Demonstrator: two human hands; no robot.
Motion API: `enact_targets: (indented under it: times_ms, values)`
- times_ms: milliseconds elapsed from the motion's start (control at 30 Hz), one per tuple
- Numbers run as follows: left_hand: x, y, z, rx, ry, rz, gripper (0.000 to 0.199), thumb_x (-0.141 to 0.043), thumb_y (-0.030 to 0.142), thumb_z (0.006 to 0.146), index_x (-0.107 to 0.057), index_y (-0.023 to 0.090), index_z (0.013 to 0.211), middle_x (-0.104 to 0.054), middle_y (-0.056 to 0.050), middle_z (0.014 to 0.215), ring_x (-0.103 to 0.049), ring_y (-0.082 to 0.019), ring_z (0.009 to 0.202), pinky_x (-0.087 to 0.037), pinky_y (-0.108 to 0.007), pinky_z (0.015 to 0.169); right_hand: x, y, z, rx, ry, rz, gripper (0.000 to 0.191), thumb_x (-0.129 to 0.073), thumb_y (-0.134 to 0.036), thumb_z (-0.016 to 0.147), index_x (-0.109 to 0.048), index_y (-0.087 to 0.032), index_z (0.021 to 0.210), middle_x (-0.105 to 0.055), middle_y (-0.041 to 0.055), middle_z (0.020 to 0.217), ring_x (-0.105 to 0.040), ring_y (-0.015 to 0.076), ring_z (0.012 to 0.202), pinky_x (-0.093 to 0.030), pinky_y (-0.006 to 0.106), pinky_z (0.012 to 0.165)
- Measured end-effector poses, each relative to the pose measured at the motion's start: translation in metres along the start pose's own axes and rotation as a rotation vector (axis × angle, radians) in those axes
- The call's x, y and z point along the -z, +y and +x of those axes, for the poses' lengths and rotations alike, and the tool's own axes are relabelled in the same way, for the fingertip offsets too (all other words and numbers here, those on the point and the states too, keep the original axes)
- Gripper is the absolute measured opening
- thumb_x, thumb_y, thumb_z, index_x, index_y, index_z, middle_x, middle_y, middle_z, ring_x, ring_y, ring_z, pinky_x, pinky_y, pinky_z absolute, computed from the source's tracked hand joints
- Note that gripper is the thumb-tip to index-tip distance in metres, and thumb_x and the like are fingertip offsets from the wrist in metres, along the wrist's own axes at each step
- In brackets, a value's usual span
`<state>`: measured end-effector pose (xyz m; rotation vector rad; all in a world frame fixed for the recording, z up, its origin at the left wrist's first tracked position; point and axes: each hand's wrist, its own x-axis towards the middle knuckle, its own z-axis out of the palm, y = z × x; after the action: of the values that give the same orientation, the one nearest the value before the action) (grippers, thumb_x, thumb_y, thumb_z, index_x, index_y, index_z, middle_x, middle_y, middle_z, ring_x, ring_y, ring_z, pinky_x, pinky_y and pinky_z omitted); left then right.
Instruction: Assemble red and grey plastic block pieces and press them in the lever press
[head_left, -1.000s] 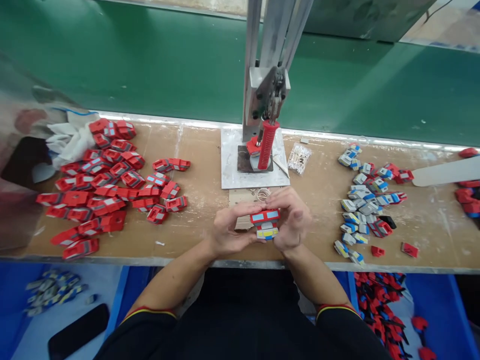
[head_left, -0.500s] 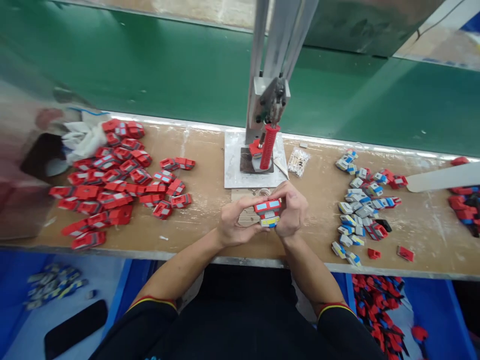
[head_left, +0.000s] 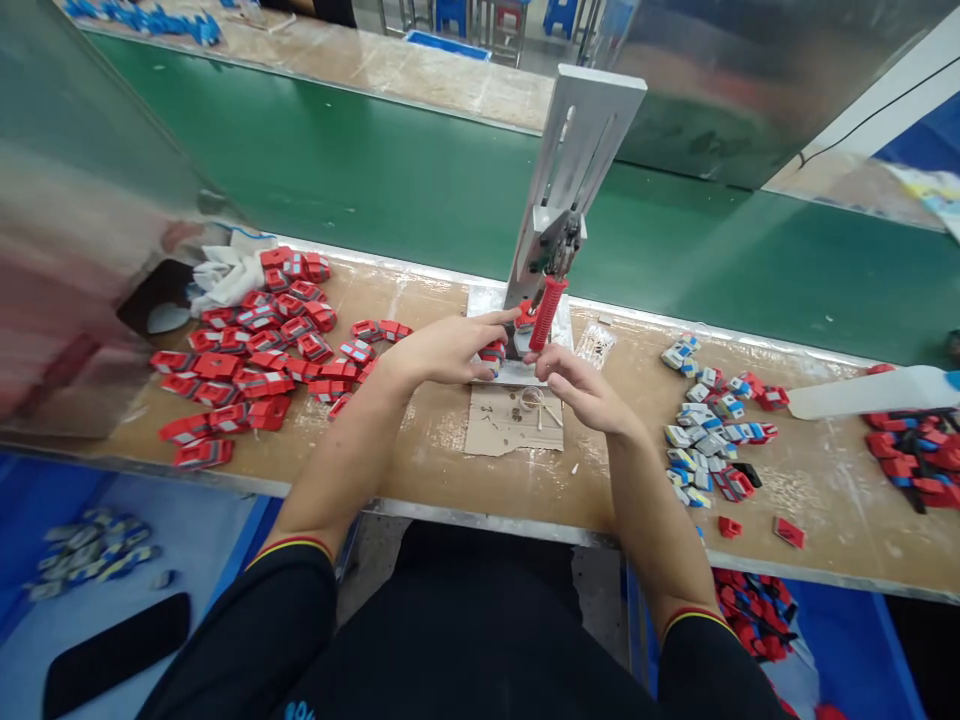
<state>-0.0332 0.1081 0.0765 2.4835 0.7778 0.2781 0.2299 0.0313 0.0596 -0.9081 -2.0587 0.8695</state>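
With the toggle press (head_left: 556,248) as my mark, my left hand (head_left: 456,348) is clamped around a red toy piece (head_left: 491,352) just left of its base, while my right hand (head_left: 579,385) has its fingers loosely apart by the lower end of its red handle (head_left: 550,312), though I cannot tell whether they touch it. On the bench (head_left: 435,470), red toy vehicle parts (head_left: 259,352) lie left of the press, grey-and-blue parts (head_left: 701,435) to its right, and torn cardboard (head_left: 495,428) in front.
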Motion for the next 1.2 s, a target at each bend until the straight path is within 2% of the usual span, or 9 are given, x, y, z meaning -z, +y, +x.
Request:
enact_targets:
  times_ms: [200, 300, 433, 533, 667, 833, 967, 1067, 1200]
  values:
    - [-0.002, -0.006, 0.017, -0.005, 0.006, 0.039, 0.034, -0.071, 0.027, 0.079, -0.072, 0.019, 0.113, -0.044, -0.008, 0.170, -0.072, -0.026, 0.107, -0.052, -0.035, 0.091, 0.013, -0.013, -0.001, -0.052, 0.075, -0.021, 0.041, -0.047, -0.064, 0.104, -0.063, -0.026, 0.101, -0.069, 0.0081, 0.116, -0.066, 0.0229, 0.116, -0.059, 0.039, 0.088]
    - [0.000, -0.005, 0.018, 0.011, 0.017, 0.014, 0.034, -0.074, 0.026, 0.078, -0.072, 0.019, 0.111, -0.051, -0.008, 0.166, -0.072, -0.026, 0.106, -0.051, -0.035, 0.092, 0.008, -0.005, 0.011, -0.090, 0.086, -0.029, 0.044, -0.050, -0.068, 0.102, -0.062, -0.025, 0.098, -0.067, 0.0061, 0.107, -0.065, 0.0199, 0.102, -0.058, 0.035, 0.081]
    - [0.001, 0.001, 0.021, 0.056, 0.026, 0.007, 0.033, -0.077, 0.020, 0.073, -0.073, 0.019, 0.106, -0.050, -0.009, 0.167, -0.071, -0.031, 0.114, -0.052, -0.038, 0.095, 0.008, -0.010, 0.006, 0.062, 0.001, 0.100, 0.044, -0.044, -0.066, 0.105, -0.062, -0.026, 0.097, -0.068, 0.0035, 0.095, -0.068, 0.0182, 0.087, -0.060, 0.038, 0.078]
    - [0.001, 0.004, 0.021, 0.065, 0.024, 0.031, 0.032, -0.076, 0.019, 0.072, -0.072, 0.018, 0.104, -0.049, -0.008, 0.167, -0.071, -0.032, 0.114, -0.053, -0.039, 0.094, 0.024, -0.036, 0.002, 0.213, 0.065, 0.156, 0.053, -0.035, -0.075, 0.103, -0.064, -0.031, 0.111, -0.073, 0.0060, 0.104, -0.074, 0.0224, 0.090, -0.063, 0.045, 0.075]
    - [0.002, 0.003, 0.020, 0.044, 0.030, 0.065, 0.030, -0.074, 0.021, 0.075, -0.072, 0.018, 0.105, -0.050, -0.008, 0.167, -0.072, -0.029, 0.111, -0.053, -0.038, 0.091, 0.058, -0.086, 0.049, 0.208, 0.298, 0.058, 0.072, -0.028, -0.091, 0.092, -0.060, -0.040, 0.133, -0.076, 0.0045, 0.129, -0.078, 0.0248, 0.107, -0.066, 0.045, 0.078]
    - [0.004, 0.003, 0.019, 0.081, -0.027, 0.089, 0.026, -0.070, 0.024, 0.077, -0.071, 0.018, 0.102, -0.047, -0.009, 0.169, -0.073, -0.030, 0.105, -0.053, -0.041, 0.089, 0.094, -0.124, 0.119, 0.125, 0.353, 0.296, 0.060, -0.019, -0.044, 0.104, -0.074, -0.033, 0.126, -0.079, -0.0148, 0.119, -0.072, 0.0199, 0.123, -0.050, 0.040, 0.098]
    - [0.003, 0.002, 0.019, 0.073, -0.008, 0.060, 0.028, -0.070, 0.023, 0.077, -0.071, 0.019, 0.104, -0.046, -0.008, 0.169, -0.072, -0.029, 0.105, -0.052, -0.039, 0.090, 0.090, -0.081, 0.088, 0.222, 0.376, 0.259, 0.036, -0.048, -0.031, 0.099, -0.070, -0.033, 0.127, -0.077, -0.0108, 0.130, -0.070, 0.0170, 0.128, -0.056, 0.032, 0.093]
    - [0.002, -0.002, 0.019, 0.054, -0.003, 0.063, 0.029, -0.070, 0.025, 0.077, -0.072, 0.019, 0.106, -0.047, -0.008, 0.168, -0.071, -0.029, 0.108, -0.052, -0.038, 0.092, 0.065, -0.012, 0.046, -0.001, 0.438, -0.064, 0.019, -0.064, -0.032, 0.095, -0.072, -0.025, 0.111, -0.079, 0.0039, 0.111, -0.077, 0.0192, 0.104, -0.065, 0.037, 0.088]
    - [0.003, -0.008, 0.020, 0.033, -0.004, 0.055, 0.032, -0.074, 0.028, 0.078, -0.072, 0.019, 0.109, -0.053, -0.009, 0.164, -0.071, -0.029, 0.110, -0.052, -0.039, 0.096, 0.020, 0.059, 0.037, -0.244, 0.256, -0.212, 0.054, -0.073, -0.025, 0.082, -0.060, -0.022, 0.134, -0.073, 0.0137, 0.136, -0.070, 0.0282, 0.120, -0.061, 0.048, 0.095]
